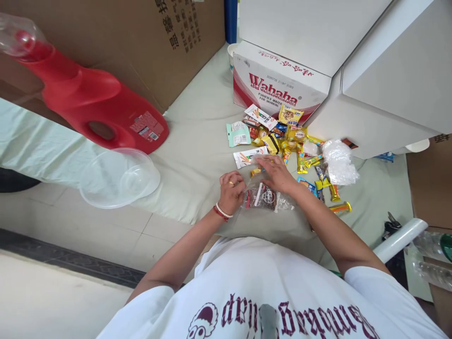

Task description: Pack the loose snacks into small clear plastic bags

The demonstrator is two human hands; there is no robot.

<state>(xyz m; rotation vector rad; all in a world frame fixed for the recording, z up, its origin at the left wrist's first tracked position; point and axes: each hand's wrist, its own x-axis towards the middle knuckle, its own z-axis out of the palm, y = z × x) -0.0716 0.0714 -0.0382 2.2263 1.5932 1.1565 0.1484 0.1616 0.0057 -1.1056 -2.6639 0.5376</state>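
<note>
A clear plastic bag (285,203) lies before me with a dark red-brown snack packet (267,197) inside. My left hand (232,192) has its fingers curled closed on the left edge of the bag. Over the bag's far side is my right hand (277,173), its fingers stretched out to the left and apart, touching the plastic. Between the hands sits a small yellow-wrapped snack (255,172); whether it is inside the bag I cannot tell. Just beyond the right fingertips lies a white snack packet (243,157) with orange sticks printed on it.
Several wrapped snacks (295,134) are piled against a Wahaha carton (278,84). Crumpled clear plastic (339,162) lies right of them. At left are a clear plastic bowl (102,188) and a big red jug (106,101). A plastic roll (402,240) is at right.
</note>
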